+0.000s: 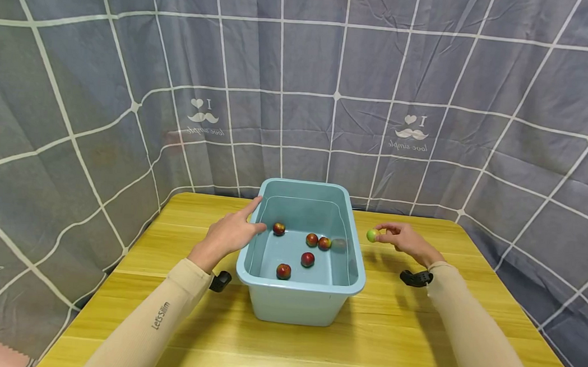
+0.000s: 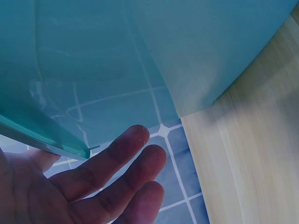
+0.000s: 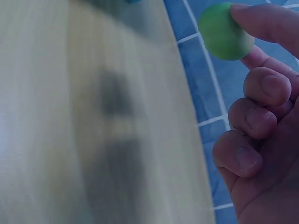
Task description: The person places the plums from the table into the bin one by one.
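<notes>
A light blue plastic tub stands in the middle of the wooden table; several small red fruits float in water inside it. My left hand rests against the tub's left rim with straight fingers, holding nothing. The tub wall fills the left wrist view. Just right of the tub, my right hand pinches a small green fruit between thumb and forefinger, above the table. The right wrist view shows that green fruit at the fingertips, with the other fingers curled.
A grey curtain with a white grid hangs close behind and on both sides of the table. Bare tabletop lies in front of the tub and to its right. A black wrist mount sits on my right wrist, another on the left.
</notes>
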`<state>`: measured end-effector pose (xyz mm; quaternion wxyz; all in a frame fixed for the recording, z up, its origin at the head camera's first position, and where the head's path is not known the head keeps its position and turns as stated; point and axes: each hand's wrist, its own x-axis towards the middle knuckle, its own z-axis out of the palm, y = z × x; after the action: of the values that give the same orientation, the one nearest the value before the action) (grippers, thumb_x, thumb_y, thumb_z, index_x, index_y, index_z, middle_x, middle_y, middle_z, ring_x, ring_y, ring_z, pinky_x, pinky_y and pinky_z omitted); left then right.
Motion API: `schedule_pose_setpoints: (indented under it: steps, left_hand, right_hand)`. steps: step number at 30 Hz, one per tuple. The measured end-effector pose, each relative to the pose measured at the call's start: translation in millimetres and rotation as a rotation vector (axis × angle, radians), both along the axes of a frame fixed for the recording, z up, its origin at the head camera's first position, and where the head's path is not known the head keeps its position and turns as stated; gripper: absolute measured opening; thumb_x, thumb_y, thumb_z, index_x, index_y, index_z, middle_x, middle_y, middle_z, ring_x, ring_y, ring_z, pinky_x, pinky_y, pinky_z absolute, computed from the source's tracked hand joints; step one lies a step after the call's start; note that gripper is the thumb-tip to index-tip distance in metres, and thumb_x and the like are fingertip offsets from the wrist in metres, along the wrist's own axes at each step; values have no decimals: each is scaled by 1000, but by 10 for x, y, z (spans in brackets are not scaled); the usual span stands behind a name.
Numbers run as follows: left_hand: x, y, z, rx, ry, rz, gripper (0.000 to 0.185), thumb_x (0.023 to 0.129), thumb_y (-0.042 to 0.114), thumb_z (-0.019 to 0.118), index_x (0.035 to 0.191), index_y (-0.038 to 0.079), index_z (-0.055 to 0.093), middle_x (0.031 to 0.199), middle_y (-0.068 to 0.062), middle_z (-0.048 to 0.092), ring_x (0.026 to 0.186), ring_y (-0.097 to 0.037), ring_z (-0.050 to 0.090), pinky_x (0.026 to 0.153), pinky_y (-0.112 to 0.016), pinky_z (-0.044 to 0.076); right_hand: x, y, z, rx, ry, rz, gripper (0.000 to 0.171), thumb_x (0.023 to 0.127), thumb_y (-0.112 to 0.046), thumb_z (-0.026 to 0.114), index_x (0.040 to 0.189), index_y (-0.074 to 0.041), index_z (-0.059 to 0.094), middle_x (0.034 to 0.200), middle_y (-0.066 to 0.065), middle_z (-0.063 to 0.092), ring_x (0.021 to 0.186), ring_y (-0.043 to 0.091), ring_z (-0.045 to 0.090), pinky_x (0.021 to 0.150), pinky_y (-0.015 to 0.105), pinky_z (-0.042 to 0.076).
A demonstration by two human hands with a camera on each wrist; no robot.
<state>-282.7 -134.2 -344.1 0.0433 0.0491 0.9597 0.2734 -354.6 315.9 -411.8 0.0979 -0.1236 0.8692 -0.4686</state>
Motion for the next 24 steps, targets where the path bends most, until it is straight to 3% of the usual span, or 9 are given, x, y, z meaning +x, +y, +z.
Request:
schedule_pose_setpoints:
  steps: [14,24]
  left_hand:
    - [-14,6,0,-3,2,2,77,96,53,50,162,41,12,157,-13,44,128,-42,56,76,-49,51]
    - [-33,31,7,-3,1,10,77,96,53,50,162,40,12,156,-14,45,125,-42,59,73,-46,51]
  right_hand:
    - [-111,-129,567,46,98,44,42,92,-33,75,124,-8,67,74,4,48,60,12,38,56,27,34]
    - [-201,-311,921,100,160,106,41,92,-30,74,125,-6,67,77,6,51,65,15,43,60,28,37]
